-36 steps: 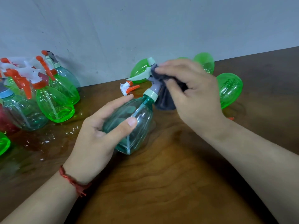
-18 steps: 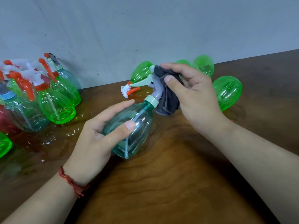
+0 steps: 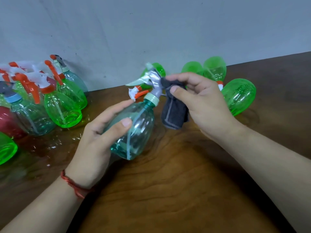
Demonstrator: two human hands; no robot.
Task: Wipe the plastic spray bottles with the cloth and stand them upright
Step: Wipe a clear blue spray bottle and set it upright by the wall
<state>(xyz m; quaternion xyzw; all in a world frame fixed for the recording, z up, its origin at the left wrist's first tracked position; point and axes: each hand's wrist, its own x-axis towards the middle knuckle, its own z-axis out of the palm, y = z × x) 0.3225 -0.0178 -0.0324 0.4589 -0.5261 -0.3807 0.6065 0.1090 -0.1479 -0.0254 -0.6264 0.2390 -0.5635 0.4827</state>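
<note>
Teal bottle (image 3: 134, 128): centre of the table (image 3: 168, 190), tilted, base toward the near side, grey-and-mint spray head (image 3: 152, 83) pointing far
Left hand (image 3: 99, 137): thumb and fingers curled round the bottle's body, holding it
Cloth (image 3: 175, 113): dark grey, bunched, hanging just right of the bottle's neck, touching the back of the spray head
Right hand (image 3: 202, 105): thumb and fingers pinched together on the cloth's top
Standing bottles (image 3: 62, 105): green, teal and red, clustered far left
Lying bottles (image 3: 239, 96): green, far right, behind the right hand
</note>
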